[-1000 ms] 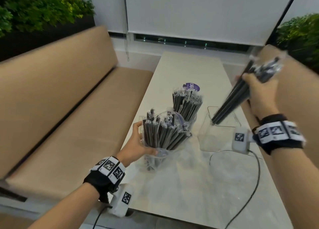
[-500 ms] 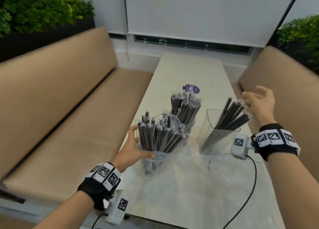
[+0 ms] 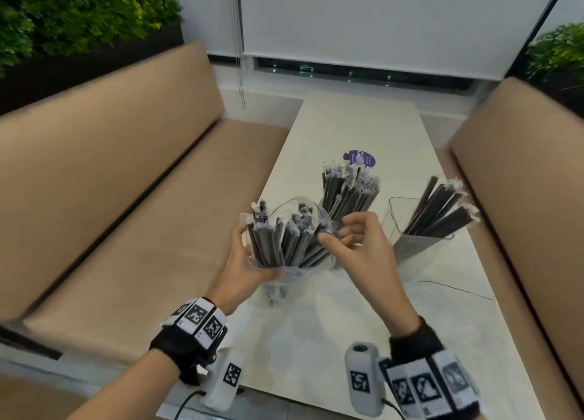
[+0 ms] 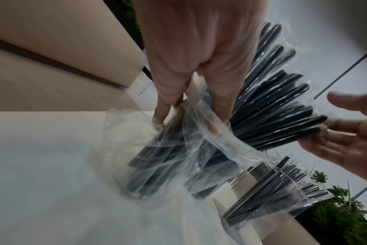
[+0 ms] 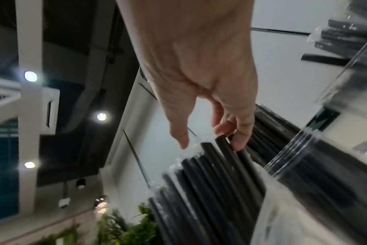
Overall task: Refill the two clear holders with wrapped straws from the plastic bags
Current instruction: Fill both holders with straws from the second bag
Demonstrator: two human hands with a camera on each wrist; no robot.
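Head view: left hand [image 3: 249, 261] holds the plastic bag [image 3: 284, 280] of wrapped straws [image 3: 284, 239] upright on the worktop [image 3: 316, 356]; right hand [image 3: 357, 245], its grip narrow, fingertips at their tops. Farther right, the clear holder [image 3: 414, 239] stands part-filled.

The pale worktop [image 3: 357, 125] carries a square clear holder [image 3: 410, 245] (part-filled); left of it a full holder [image 3: 347, 204], then a plastic bag [image 3: 281, 290]; a purple sticker [image 3: 360, 158] behind.
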